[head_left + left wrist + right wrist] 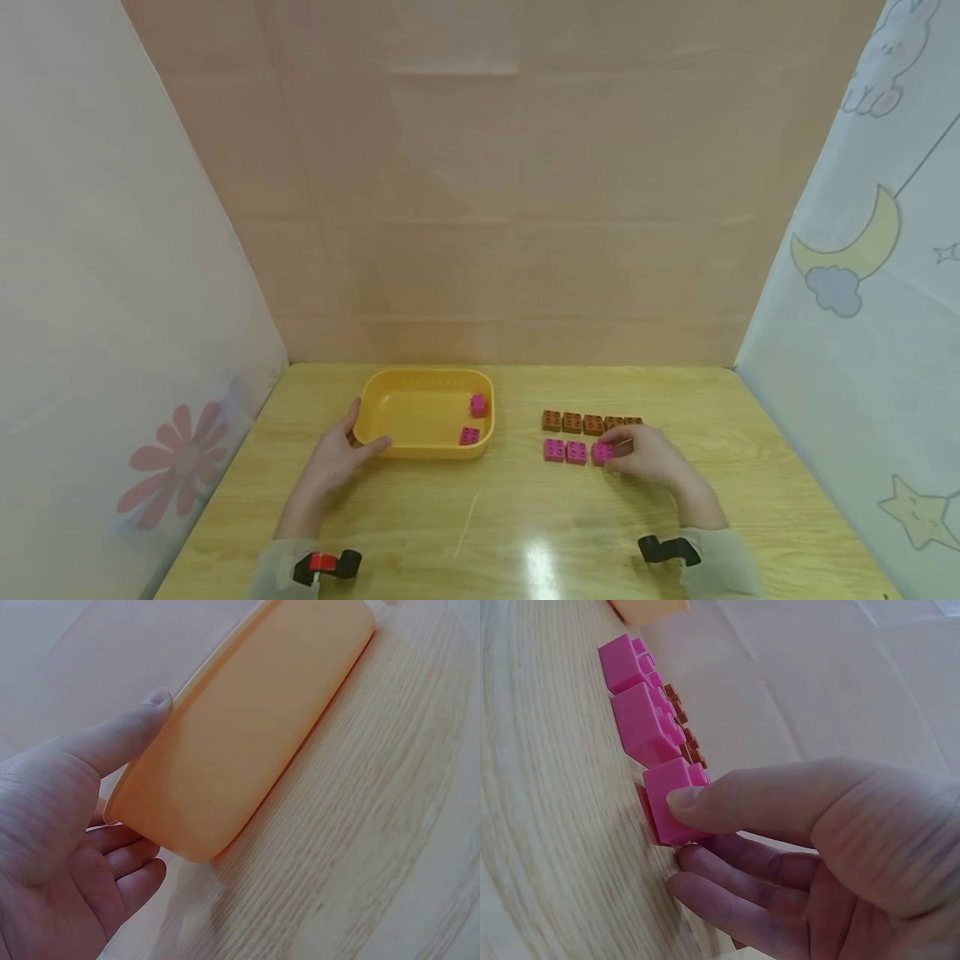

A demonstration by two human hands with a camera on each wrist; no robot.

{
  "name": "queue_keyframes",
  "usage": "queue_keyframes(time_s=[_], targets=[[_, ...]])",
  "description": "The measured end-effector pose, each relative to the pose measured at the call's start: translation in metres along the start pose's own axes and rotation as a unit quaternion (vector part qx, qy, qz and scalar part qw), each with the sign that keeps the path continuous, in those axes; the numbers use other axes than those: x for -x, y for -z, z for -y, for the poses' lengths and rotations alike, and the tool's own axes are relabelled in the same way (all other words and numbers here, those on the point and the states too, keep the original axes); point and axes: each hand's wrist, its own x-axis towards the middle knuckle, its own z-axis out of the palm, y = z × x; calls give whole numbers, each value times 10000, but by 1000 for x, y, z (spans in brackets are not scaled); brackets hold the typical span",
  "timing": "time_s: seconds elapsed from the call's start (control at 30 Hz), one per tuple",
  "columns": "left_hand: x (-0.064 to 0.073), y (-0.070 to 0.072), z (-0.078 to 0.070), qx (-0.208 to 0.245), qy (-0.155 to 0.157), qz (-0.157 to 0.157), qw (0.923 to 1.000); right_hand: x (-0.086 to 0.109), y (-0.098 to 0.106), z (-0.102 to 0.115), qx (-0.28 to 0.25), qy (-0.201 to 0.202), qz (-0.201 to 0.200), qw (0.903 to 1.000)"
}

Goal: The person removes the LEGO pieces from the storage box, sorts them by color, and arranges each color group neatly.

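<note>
My left hand [337,457] grips the left end of a shallow yellow basket [420,452], its thumb [139,727] on the rim and the other fingers curled by the end wall. Two pink building blocks [477,406] lie at the basket's right side, one of them tipped over. On the right, my right hand [651,457] pinches a pink block [669,802] between thumb and fingers, low over the table. That block is at the right end of a row, beside two other pink blocks [565,451].
Behind the pink row runs a row of several brown blocks [572,422], its right end partly hidden by the right hand. The wooden table [517,508] meets a pinkish cloth backdrop [510,250], with pale printed sheets on both sides.
</note>
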Motion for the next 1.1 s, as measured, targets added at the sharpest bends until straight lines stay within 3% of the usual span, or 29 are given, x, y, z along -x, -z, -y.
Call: queue_keyframes(time_s=[1.1], targets=[[3,0,-3,-23,-7,13,10000,0,-5,4,205,34,-124,9997]])
